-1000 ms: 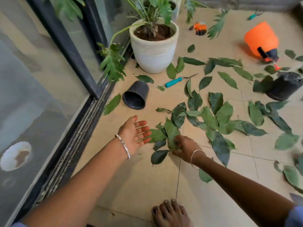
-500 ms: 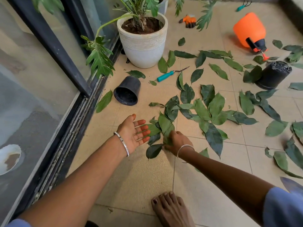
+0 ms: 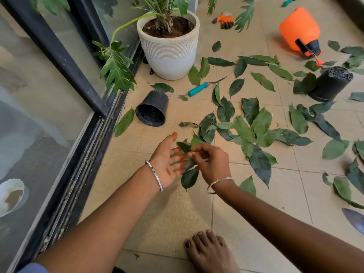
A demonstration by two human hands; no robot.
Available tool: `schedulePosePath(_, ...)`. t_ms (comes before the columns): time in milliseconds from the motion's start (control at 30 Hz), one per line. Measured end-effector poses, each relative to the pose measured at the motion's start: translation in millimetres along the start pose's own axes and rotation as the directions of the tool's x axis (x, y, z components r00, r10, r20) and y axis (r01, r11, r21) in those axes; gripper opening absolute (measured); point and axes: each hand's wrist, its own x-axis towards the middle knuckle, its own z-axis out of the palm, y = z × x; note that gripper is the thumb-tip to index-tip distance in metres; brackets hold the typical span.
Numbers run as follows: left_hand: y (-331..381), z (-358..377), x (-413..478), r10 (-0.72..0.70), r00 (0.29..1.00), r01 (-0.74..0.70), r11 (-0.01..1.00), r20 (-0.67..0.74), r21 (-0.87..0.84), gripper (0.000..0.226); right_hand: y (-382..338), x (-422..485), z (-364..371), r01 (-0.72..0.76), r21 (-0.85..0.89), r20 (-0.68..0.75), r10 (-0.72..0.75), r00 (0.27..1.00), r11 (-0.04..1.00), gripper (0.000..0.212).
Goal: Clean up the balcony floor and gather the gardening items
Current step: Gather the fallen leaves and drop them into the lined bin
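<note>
Your right hand (image 3: 210,162) pinched a leaf (image 3: 184,146) onto your spread left hand (image 3: 167,164) near the floor's (image 3: 167,213) window edge; barely started, I'd judge: most leaves (image 3: 262,123), the black pot (image 3: 152,111) and the sprayer (image 3: 299,29) lay scattered

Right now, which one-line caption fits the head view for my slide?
Right hand holds leaves at the open left hand, above a leaf-littered floor.

The floor (image 3: 161,213) is laid with large beige tiles, gritty and speckled, parted by thin pale grout lines. Along the left runs a sliding glass door (image 3: 39,99) in a dark frame (image 3: 65,62), its grimy metal track (image 3: 82,174) meeting the tile edge. Soft, even daylight casts only faint shadows.
</note>
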Motion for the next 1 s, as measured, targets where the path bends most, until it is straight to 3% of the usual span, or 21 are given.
schedulePosePath(67, -2, 7, 2, -0.007, 1.000, 0.008, 0.998, 0.015, -0.062, 0.035, -20, -19, 6, 0.114, 0.057, 0.132, -0.120, 0.984, 0.992, 0.012)
schedulePosePath(133, -2, 11, 8, 0.017, 0.999, -0.021, 0.994, -0.036, -0.106, 0.021, -22, -30, 7, 0.209, 0.085, 0.176, -0.221, 0.959, 0.974, 0.015)
schedulePosePath(200, 0, 10, 15, 0.048, 0.992, -0.064, 0.988, -0.120, -0.137, 0.025, -8, -29, 1, 0.137, 0.066, 0.072, -0.142, 0.987, 0.988, 0.013)
schedulePosePath(267, 2, 4, 20, 0.049, 0.988, -0.074, 0.983, -0.149, -0.169, 0.028, 18, -17, -13, -0.040, -0.004, -0.054, 0.040, 0.998, 0.999, 0.010)
schedulePosePath(333, 2, -1, 20, 0.028, 0.992, -0.051, 0.982, -0.123, -0.184, 0.030, 54, 1, -29, -0.198, -0.215, -0.086, 0.183, 0.979, 0.956, 0.004)
schedulePosePath(367, 3, -3, 20, 0.022, 0.995, -0.040, 0.982, -0.102, -0.183, 0.031, 72, 9, -35, -0.253, -0.341, -0.071, 0.244, 0.967, 0.905, 0.014)
schedulePosePath(467, 2, -4, 18, 0.015, 0.999, -0.021, 0.990, -0.043, -0.142, 0.033, 106, 25, -40, -0.260, -0.515, 0.041, 0.327, 0.944, 0.817, 0.042)
schedulePosePath(533, 1, -4, 19, 0.014, 1.000, -0.016, 0.993, -0.017, -0.114, 0.033, 112, 31, -35, -0.164, -0.582, 0.122, 0.284, 0.951, 0.797, 0.038)
schedulePosePath(600, 2, -4, 20, 0.011, 1.000, -0.012, 0.993, -0.006, -0.116, 0.032, 109, 36, -31, -0.157, -0.583, 0.145, 0.293, 0.945, 0.797, 0.020)
schedulePosePath(700, 2, -4, 24, 0.013, 1.000, -0.015, 0.992, -0.009, -0.123, 0.031, 89, 36, -25, -0.303, -0.360, 0.022, 0.333, 0.943, 0.883, 0.011)
schedulePosePath(767, 1, -3, 27, 0.016, 1.000, -0.019, 0.992, -0.025, -0.124, 0.035, 60, 31, -20, -0.262, -0.167, -0.055, 0.257, 0.965, 0.950, 0.014)
schedulePosePath(867, 3, -2, 27, 0.020, 1.000, -0.021, 0.992, -0.007, -0.121, 0.050, 4, 21, -10, -0.029, -0.002, -0.078, 0.029, 0.997, 1.000, 0.014)
schedulePosePath(933, 5, 2, 25, 0.027, 0.998, -0.021, 0.992, 0.054, -0.122, 0.058, -22, 18, -1, 0.131, -0.017, -0.021, -0.131, 0.991, 0.991, 0.011)
schedulePosePath(1000, 7, 6, 21, 0.037, 0.997, -0.030, 0.995, 0.065, -0.100, 0.050, -35, 16, 5, 0.247, -0.097, 0.119, -0.235, 0.965, 0.964, 0.012)
